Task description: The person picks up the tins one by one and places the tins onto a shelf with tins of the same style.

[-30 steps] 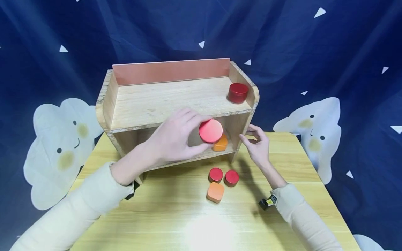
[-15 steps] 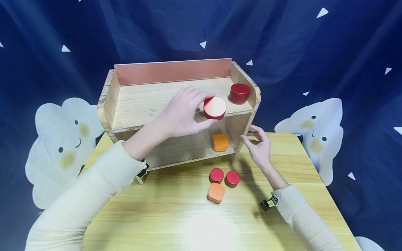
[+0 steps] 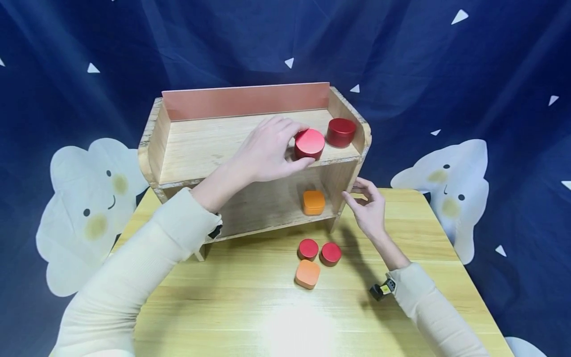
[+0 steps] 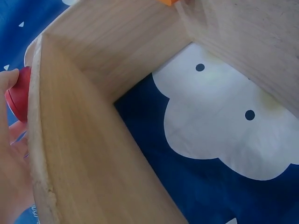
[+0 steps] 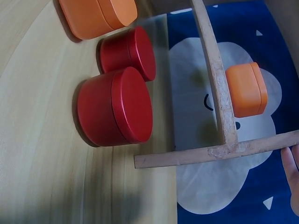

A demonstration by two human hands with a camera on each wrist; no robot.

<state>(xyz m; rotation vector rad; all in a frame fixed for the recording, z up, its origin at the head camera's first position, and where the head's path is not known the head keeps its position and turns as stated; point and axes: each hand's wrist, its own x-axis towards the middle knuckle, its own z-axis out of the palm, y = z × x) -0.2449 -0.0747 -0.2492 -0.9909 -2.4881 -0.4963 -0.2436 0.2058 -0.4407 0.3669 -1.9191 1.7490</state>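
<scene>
Red round metal tin [image 3: 309,144] sits at the front right of the wooden shelf's [image 3: 209,144] top board, beside a darker red round tin [image 3: 341,132]. Left hand [image 3: 267,151] curls fingers and thumb round its rim. It looks light, rigid and smooth-sided, likely best gripped across the sides. Right hand [image 3: 368,208], fingers loosely spread, touches the shelf's side panel.

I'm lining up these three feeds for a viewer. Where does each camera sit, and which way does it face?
Head: above, looking forward and down at the wooden shelf and table; both arms show.
Left wrist: under the left hand, facing the shelf's underside; fingers and the red tin at the edge.
Right wrist: low by the right hand, facing the table's tins; a fingertip shows.
Shared: the orange tin on the lower shelf, also in the head view.
</scene>
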